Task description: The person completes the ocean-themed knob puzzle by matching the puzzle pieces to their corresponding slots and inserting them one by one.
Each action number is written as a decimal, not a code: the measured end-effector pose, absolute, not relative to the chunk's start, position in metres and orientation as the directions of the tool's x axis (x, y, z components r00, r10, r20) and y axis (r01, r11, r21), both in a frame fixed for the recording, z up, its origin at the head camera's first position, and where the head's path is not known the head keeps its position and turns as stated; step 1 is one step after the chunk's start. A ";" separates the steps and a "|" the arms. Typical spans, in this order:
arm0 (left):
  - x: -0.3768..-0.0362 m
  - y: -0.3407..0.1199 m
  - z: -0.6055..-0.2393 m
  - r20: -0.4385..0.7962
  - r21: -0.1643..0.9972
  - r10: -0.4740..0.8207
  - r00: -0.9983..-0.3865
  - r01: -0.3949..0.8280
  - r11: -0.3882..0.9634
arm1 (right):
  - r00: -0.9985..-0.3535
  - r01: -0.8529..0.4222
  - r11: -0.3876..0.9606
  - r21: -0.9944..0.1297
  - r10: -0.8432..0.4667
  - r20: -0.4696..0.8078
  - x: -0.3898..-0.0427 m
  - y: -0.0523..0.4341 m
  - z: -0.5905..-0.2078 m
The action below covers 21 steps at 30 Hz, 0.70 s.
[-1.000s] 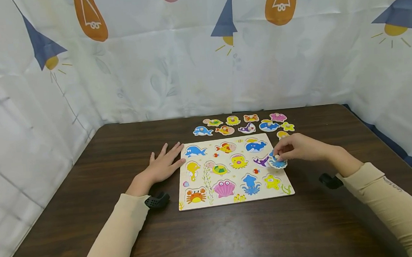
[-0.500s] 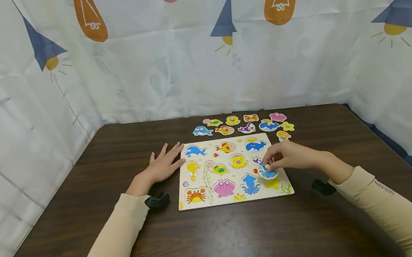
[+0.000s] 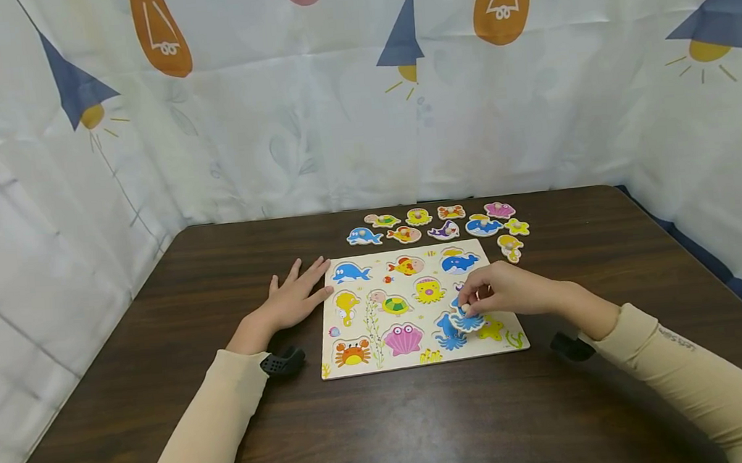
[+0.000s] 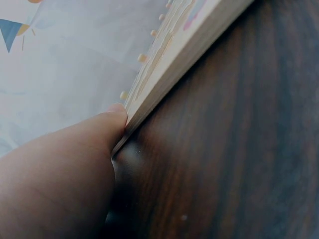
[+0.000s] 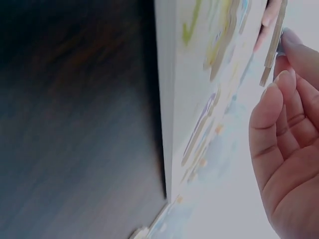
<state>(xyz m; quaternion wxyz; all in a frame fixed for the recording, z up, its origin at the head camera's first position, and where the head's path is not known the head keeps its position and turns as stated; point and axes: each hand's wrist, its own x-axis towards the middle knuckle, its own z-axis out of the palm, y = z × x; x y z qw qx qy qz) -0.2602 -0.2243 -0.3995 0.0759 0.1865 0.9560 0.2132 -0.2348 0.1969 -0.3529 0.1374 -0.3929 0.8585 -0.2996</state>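
Note:
A pale wooden puzzle board (image 3: 381, 365) with sea-animal pictures lies on the dark table. My right hand (image 3: 509, 289) pinches the knob of a blue squid puzzle piece (image 3: 467, 322), above the board's lower right part, beside the printed blue squid (image 3: 447, 334). In the right wrist view this piece (image 5: 274, 47) is edge-on and apart from the board, held between thumb and fingertips. My left hand (image 3: 294, 296) lies with spread, straight fingers at the board's left edge. Its thumb touches that edge in the left wrist view, where the hand (image 4: 65, 164) hides part of the board.
Behind the board lie several knobbed pieces, among them a blue dolphin (image 3: 364, 236), a turtle (image 3: 383, 220), a crab (image 3: 451, 212) and a pink shell (image 3: 499, 210). A yellow seahorse piece (image 3: 510, 248) lies right of the board's far corner. A printed curtain (image 3: 350, 138) hangs behind the table.
My right hand has carried the squid piece left and slightly nearer, from the board's right edge to beside the printed squid. The seahorse piece has come into full view. My left hand stays put.

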 end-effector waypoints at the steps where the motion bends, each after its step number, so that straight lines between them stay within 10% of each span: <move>1: -0.260 -0.224 -0.399 -0.065 0.436 0.389 -0.919 0.325 0.840 | -0.651 -0.595 0.510 -0.621 -0.759 0.001 -0.234 0.195 -0.354; 21: -0.261 -0.225 -0.402 -0.062 0.431 0.388 -0.919 0.326 0.841 | -0.641 -0.569 0.548 -0.613 -0.763 -0.087 -0.227 0.172 -0.357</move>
